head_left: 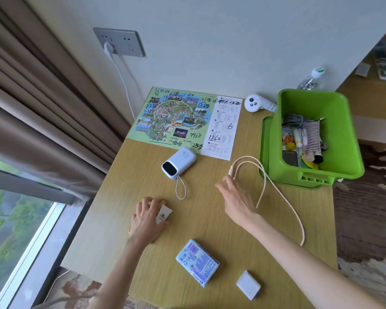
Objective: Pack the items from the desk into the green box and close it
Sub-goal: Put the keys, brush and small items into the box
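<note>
The green box (341,121) stands open at the desk's right, holding several small items, and sits on its green lid (265,139). My left hand (146,219) curls over a small white tube (164,214) lying on the desk. My right hand (236,197) pinches one end of a pale pink cable (283,197) that loops across the desk toward the box. A light blue power bank (179,162) with a wrist loop lies in the middle. Near the front lie a blue tissue pack (197,263) and a small white charger block (248,285).
A map sheet (185,121) with handwriting lies at the back of the wooden desk (125,197). A white controller (257,103) and a bottle (311,80) stand by the wall. A white plug and cord hang from the wall socket (119,42). Curtain and window are on the left.
</note>
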A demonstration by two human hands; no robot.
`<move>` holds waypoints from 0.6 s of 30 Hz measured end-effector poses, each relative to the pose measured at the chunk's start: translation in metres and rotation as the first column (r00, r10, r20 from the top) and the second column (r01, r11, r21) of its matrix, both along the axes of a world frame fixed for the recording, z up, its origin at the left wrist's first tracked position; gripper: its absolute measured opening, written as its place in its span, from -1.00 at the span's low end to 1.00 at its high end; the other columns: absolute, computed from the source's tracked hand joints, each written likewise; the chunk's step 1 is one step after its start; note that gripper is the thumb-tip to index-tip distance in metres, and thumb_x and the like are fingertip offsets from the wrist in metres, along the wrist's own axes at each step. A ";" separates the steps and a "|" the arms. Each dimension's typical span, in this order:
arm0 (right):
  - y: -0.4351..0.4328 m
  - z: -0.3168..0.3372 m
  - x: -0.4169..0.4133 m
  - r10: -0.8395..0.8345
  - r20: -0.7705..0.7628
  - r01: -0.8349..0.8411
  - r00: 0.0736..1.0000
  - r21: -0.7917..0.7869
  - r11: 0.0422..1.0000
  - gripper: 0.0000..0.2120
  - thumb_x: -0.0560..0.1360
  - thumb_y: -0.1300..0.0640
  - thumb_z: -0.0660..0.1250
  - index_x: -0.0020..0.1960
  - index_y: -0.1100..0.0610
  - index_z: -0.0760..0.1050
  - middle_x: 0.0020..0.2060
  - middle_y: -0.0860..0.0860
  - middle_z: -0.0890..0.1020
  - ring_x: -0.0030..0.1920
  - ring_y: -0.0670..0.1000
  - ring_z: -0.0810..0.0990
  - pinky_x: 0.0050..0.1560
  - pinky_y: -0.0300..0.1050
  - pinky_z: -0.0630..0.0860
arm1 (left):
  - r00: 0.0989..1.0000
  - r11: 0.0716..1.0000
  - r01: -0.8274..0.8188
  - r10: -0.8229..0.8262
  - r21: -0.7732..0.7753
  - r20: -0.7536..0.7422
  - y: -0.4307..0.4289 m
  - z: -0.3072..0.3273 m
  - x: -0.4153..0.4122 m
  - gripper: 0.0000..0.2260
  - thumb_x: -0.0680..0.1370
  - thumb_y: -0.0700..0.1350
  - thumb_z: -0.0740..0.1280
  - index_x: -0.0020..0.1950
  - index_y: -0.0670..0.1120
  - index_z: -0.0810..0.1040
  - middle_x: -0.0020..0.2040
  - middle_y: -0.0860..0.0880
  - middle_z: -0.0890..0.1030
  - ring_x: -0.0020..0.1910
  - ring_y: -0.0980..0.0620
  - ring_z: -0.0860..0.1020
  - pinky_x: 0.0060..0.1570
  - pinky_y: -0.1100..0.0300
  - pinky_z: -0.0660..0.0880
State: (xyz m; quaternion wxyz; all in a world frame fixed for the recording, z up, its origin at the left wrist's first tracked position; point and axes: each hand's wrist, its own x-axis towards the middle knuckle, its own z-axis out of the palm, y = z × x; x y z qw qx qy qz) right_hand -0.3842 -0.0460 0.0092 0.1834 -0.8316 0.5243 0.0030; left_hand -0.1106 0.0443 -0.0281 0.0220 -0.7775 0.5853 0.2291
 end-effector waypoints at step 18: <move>0.137 -0.017 0.040 0.165 -0.002 -0.156 0.986 0.320 0.934 0.15 0.23 -0.41 0.40 0.56 0.06 -0.10 0.44 0.01 0.21 0.43 0.07 0.20 0.32 0.13 0.32 | 0.999 0.999 -0.013 0.011 -0.052 -0.034 0.015 0.011 -0.033 -0.81 0.51 -0.07 0.21 0.02 -0.06 0.22 -0.27 0.00 0.46 -0.37 -0.12 0.45 -0.44 0.13 0.27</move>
